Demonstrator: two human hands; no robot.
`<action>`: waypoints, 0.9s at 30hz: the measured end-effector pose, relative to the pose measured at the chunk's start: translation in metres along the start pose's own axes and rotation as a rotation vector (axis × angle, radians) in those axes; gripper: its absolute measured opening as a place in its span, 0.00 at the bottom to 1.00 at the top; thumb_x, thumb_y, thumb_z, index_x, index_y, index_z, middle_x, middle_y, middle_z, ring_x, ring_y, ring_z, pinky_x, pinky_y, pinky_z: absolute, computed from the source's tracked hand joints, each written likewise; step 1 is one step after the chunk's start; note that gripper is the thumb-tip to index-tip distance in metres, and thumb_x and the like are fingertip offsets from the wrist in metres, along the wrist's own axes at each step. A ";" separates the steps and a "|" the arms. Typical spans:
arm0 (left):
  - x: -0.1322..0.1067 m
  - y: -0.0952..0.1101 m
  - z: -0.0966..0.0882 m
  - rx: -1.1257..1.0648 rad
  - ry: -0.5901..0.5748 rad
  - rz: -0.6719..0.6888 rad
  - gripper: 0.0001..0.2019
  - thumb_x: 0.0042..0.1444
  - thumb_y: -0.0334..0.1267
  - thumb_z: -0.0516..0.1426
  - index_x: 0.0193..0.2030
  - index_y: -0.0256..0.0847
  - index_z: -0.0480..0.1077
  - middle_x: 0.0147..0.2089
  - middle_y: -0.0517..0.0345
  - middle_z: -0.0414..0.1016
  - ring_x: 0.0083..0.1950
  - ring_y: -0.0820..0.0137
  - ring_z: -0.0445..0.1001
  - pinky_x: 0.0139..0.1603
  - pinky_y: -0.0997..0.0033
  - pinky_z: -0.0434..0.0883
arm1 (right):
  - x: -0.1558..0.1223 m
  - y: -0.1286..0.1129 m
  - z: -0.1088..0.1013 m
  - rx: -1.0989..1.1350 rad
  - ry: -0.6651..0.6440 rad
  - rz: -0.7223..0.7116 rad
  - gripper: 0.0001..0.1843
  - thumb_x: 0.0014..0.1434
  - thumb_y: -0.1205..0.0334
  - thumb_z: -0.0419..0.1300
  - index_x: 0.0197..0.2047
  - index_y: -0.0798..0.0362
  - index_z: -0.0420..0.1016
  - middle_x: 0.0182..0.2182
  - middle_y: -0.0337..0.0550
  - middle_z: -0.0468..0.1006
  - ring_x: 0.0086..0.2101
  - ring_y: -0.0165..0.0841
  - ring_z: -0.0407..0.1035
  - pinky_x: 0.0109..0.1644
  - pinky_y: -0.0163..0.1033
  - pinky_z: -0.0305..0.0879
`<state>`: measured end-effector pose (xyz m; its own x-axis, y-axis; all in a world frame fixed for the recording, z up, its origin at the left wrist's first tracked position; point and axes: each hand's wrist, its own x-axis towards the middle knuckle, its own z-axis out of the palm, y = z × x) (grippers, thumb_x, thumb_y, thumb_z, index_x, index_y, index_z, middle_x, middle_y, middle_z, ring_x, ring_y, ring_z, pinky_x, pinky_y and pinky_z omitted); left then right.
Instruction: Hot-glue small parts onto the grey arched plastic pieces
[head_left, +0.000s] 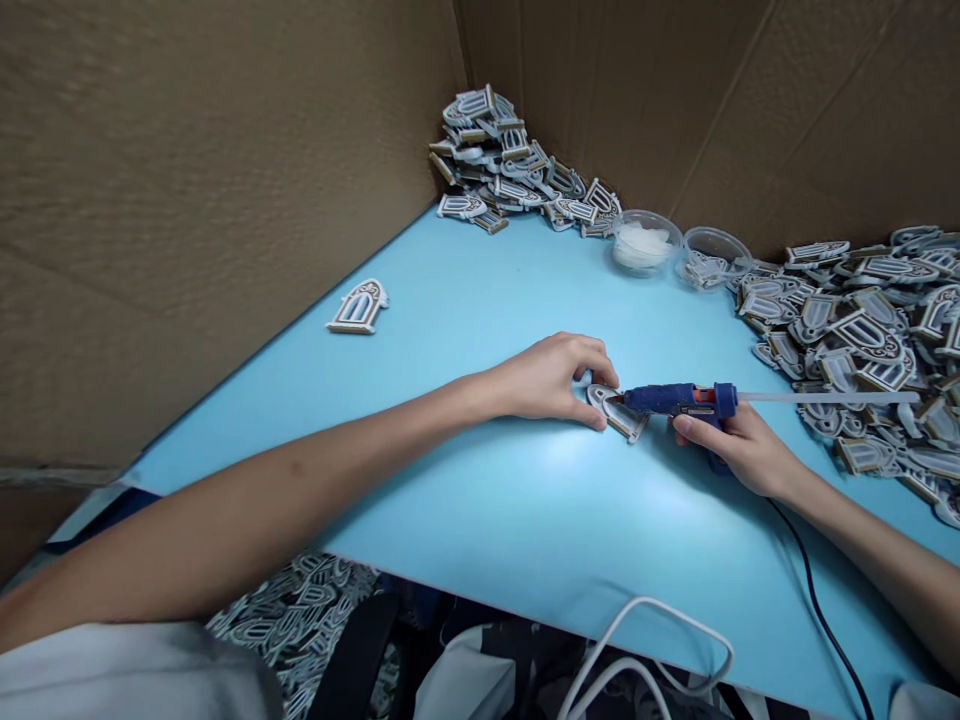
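My left hand [555, 378] is curled over a small arch-shaped window piece [616, 412] and pins it to the light blue table [480, 480]. In my right hand [739, 447] is a blue hot glue gun [675, 400], gripped by the handle, with a clear glue stick [825, 397] poking out of its back toward the right. The gun's nozzle touches the piece right beside my left fingertips. A black cord [817, 610] runs from the gun off the table's near edge.
Heaps of the same arch pieces lie at the far corner [517, 165] and along the right side [862, 340]. Two clear bowls [645, 243] [712, 255] stand between them. One lone piece [358, 307] lies at the left by the cardboard walls [187, 200]. A white cable [645, 650] loops below the table edge.
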<state>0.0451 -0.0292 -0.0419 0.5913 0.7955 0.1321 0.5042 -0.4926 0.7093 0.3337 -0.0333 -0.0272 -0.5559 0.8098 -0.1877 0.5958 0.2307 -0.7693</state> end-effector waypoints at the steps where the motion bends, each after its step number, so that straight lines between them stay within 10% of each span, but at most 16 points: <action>1: 0.000 0.000 0.000 -0.003 0.003 -0.005 0.17 0.49 0.39 0.74 0.45 0.38 0.82 0.44 0.54 0.80 0.42 0.69 0.75 0.45 0.70 0.68 | 0.000 -0.001 0.001 -0.007 0.017 -0.019 0.24 0.65 0.40 0.60 0.29 0.52 0.76 0.24 0.41 0.70 0.25 0.32 0.60 0.28 0.38 0.55; 13: -0.002 0.009 0.003 0.015 0.027 -0.016 0.25 0.51 0.37 0.68 0.58 0.38 0.77 0.55 0.49 0.78 0.55 0.61 0.76 0.57 0.62 0.71 | -0.007 0.025 0.017 0.437 0.504 -0.226 0.29 0.55 0.29 0.66 0.37 0.49 0.81 0.35 0.49 0.85 0.37 0.47 0.79 0.44 0.50 0.76; 20: -0.005 0.013 0.012 0.158 0.086 -0.067 0.26 0.60 0.51 0.65 0.59 0.37 0.75 0.37 0.56 0.77 0.41 0.66 0.74 0.48 0.65 0.70 | -0.001 0.022 0.009 0.405 0.560 -0.170 0.26 0.58 0.34 0.65 0.33 0.50 0.81 0.33 0.48 0.83 0.32 0.40 0.73 0.38 0.45 0.71; 27: -0.006 0.008 0.000 0.282 -0.053 0.143 0.25 0.61 0.33 0.55 0.65 0.44 0.74 0.58 0.46 0.70 0.58 0.59 0.69 0.64 0.56 0.69 | -0.001 0.025 0.003 0.424 0.437 -0.174 0.25 0.59 0.36 0.66 0.30 0.52 0.82 0.29 0.47 0.82 0.30 0.38 0.71 0.36 0.43 0.69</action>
<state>0.0454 -0.0380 -0.0366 0.6973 0.6950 0.1751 0.5633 -0.6825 0.4656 0.3475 -0.0303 -0.0480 -0.2829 0.9457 0.1601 0.1867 0.2180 -0.9579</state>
